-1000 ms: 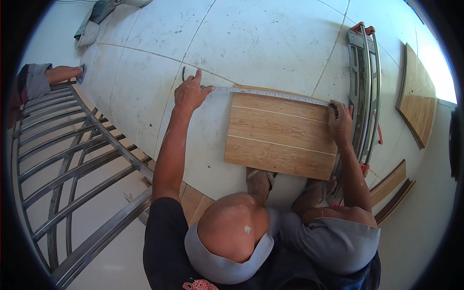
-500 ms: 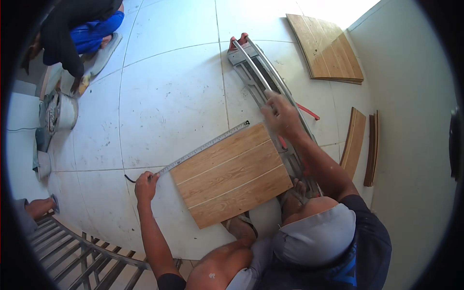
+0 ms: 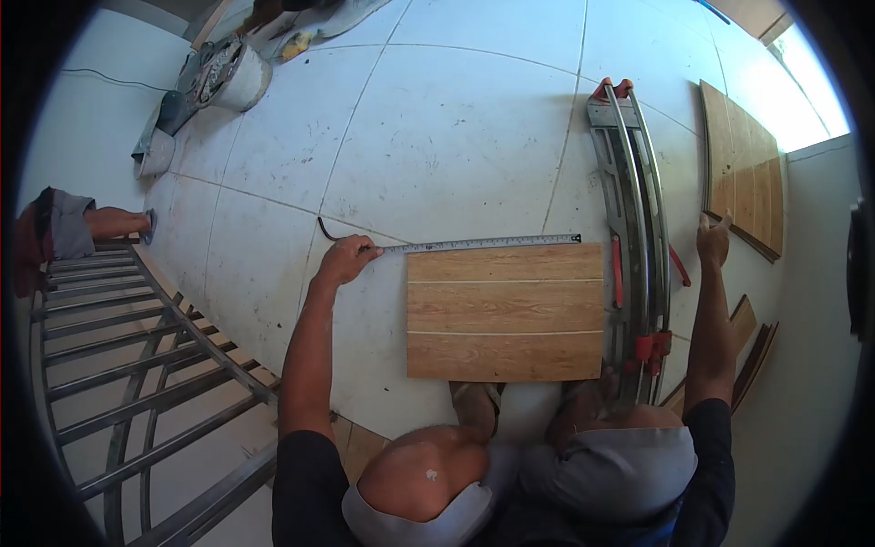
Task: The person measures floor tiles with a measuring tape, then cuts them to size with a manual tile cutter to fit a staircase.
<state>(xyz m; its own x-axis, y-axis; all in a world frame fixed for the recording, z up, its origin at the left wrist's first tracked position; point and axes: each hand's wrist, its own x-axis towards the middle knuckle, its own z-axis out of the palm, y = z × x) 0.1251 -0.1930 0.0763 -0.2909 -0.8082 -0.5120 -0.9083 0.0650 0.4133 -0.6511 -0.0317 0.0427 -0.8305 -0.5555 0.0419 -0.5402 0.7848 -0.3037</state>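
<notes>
I see the white tiled floor (image 3: 456, 137) spread across the whole view, with a metal railing (image 3: 137, 365) at my lower left. On the floor in front of my knees lies a wood-look tile (image 3: 506, 312), flat and square to me. Just right of it runs the long tile cutter (image 3: 633, 228), and beyond that a stack of similar tiles (image 3: 743, 173) lies near the wall. At the upper left a bucket (image 3: 232, 77) stands on the floor; I cannot make out what is in it.

My left hand (image 3: 344, 260) pinches the end of a metal ruler (image 3: 483, 243) against the floor, the ruler lying along the tile's far edge. My right hand (image 3: 713, 239) is raised beside the cutter, fingers loosely spread, holding nothing. Another person's leg (image 3: 114, 221) is cut off at the left edge.
</notes>
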